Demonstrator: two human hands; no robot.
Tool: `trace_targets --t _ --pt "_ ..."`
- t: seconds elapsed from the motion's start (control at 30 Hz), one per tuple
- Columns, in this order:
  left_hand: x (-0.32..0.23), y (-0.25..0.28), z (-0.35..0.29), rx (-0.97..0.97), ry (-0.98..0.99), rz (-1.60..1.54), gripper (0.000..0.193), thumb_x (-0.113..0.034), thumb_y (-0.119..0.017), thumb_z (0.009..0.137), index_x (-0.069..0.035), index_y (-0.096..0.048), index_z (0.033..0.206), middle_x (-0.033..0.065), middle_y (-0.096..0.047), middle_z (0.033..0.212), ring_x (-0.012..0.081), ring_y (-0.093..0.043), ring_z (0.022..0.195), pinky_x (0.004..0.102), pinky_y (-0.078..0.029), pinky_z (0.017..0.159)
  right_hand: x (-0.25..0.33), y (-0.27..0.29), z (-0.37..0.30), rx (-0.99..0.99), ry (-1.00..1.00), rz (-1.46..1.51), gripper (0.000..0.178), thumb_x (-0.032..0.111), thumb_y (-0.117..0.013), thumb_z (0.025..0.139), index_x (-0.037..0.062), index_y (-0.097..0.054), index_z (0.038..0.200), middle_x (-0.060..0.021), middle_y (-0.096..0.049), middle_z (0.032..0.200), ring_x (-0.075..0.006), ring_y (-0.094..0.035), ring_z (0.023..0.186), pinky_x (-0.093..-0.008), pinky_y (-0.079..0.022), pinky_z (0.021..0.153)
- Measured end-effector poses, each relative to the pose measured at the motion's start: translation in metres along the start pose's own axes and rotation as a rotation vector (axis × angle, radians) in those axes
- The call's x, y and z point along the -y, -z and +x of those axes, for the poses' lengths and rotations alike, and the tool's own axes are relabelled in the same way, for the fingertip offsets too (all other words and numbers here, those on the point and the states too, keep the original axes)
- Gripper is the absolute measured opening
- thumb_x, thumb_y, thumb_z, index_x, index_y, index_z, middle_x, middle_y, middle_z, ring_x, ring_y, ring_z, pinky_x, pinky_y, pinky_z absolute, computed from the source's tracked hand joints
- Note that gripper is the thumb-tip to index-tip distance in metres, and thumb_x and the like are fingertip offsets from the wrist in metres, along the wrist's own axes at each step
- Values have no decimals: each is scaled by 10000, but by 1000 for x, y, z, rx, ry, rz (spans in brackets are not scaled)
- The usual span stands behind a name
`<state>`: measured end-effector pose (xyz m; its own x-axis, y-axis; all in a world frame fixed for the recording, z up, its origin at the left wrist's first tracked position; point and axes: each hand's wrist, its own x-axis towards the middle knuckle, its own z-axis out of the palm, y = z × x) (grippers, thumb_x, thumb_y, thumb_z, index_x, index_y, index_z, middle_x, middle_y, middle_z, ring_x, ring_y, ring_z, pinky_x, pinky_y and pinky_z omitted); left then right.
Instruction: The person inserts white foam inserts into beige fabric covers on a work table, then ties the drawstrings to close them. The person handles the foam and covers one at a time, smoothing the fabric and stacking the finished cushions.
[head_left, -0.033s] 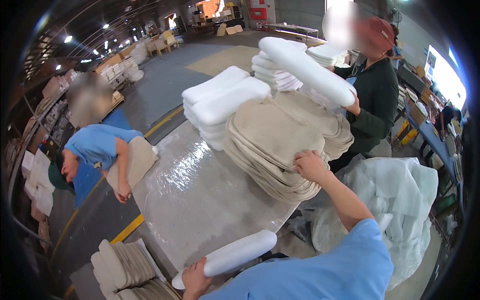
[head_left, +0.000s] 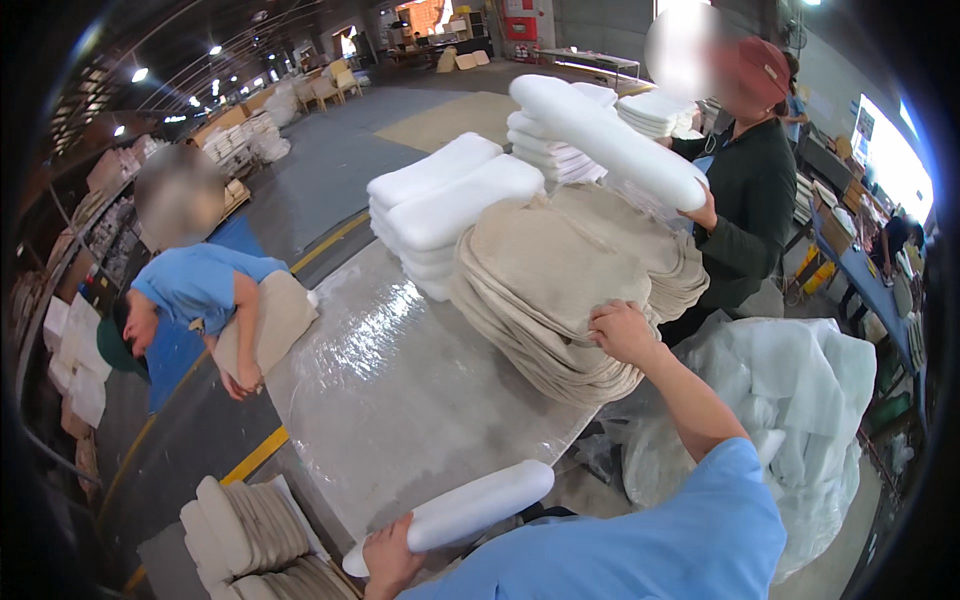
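My left hand [head_left: 392, 558] is closed round one end of a long white padded cushion insert [head_left: 485, 506], low over the near edge of the table. On the far right part of the table lies a thick stack of beige fabric covers [head_left: 545, 255]. Reaching out to it, my right hand [head_left: 625, 331] has its fingers curled over the near right edge of the top cover. Stacked white inserts [head_left: 455, 205] stand behind and left of the covers. Across the table, a co-worker in a red cap holds another white insert [head_left: 610, 145] slanted above the pile.
The table [head_left: 390, 400] has a shiny plastic covering. A large clear plastic bag of white pieces [head_left: 800, 400] stands to the right. Filled beige cushions [head_left: 240, 530] are stacked at the lower left. Another person in blue [head_left: 210, 285] bends over a beige piece at the left.
The view has shifted very slightly. The co-worker's white insert has moved a little to the left, and the person at the left has shifted their hands slightly. My hands keep their places.
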<state>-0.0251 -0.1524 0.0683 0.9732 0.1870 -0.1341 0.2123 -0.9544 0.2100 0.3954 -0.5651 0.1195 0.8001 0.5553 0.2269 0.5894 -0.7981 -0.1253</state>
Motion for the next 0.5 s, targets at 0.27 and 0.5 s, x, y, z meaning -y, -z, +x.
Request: trace_targets --t 0.27,0.5 --pt "4 0 4 -18 -56 -82 735 -295 -859 733 -135 -605 1403 124 -735 1245 355 -714 1100 514 -538 936 71 63 17 -527 142 268 92 130 -698 946 46 -720 977 -139 -727 984 -370 -689 957 -446 -528 796" --pt "1 5 -14 -79 -150 -114 743 -282 -860 748 -107 -593 1419 131 -720 1244 365 -703 1111 508 -532 961 182 173 28 -586 -57 546 118 133 -659 1037 25 -704 1021 -109 -706 875 -192 -717 811 -391 -539 701"
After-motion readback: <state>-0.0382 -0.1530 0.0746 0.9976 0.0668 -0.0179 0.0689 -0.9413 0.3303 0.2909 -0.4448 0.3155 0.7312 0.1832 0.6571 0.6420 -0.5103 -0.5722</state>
